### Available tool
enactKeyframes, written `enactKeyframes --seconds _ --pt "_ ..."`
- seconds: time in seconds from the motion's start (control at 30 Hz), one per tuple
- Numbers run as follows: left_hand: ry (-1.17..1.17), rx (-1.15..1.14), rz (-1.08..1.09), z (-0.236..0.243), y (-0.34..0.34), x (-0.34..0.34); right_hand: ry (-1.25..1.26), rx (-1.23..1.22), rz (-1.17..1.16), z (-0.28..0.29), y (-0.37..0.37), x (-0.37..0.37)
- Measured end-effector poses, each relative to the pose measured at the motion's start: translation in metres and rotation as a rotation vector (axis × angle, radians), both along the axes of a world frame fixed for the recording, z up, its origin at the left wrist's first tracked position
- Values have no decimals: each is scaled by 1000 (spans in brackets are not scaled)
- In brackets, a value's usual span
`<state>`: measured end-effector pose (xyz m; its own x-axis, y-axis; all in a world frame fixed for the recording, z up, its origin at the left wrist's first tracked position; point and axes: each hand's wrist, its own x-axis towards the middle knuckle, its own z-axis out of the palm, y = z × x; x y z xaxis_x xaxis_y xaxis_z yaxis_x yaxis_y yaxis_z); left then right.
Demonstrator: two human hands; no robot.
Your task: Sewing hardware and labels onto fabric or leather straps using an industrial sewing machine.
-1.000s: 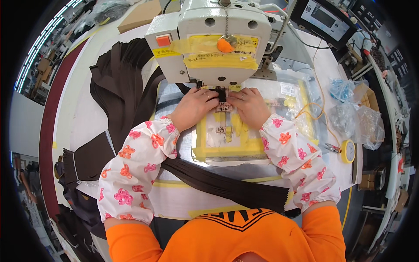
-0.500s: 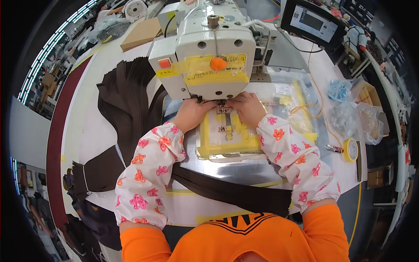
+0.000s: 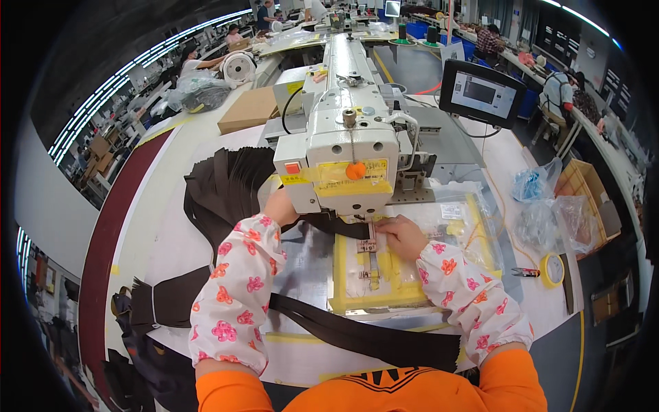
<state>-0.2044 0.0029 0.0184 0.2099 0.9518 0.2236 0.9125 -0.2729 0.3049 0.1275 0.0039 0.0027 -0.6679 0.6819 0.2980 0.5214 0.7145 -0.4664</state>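
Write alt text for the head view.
At a white sewing machine, a person's partly hidden left hand is near a dark brown fabric strip; the right hand is over a rectangular yellow-taped plate. A fanned brown fabric pile lies left.

Strip lights ran in rows at the upper left; 1 strip light crossed the upper right. A pale grey wall panel stood at left. A long white worktable lined the right side. The grey floor carried a yellow line.

Sleeved arms stretched forward
Right hand palm-down, fingers pointing inward; left hand partly hidden, grip unclear.
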Motion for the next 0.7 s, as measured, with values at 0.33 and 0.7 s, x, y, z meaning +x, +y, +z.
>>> enactKeyframes --seconds 0.33,0.7 --pt "403 323 854 -26 10 -102 216 -36 -9 -8 -6 4" --pt "-250 -451 -531 46 -114 102 164 27 27 -11 0 12"
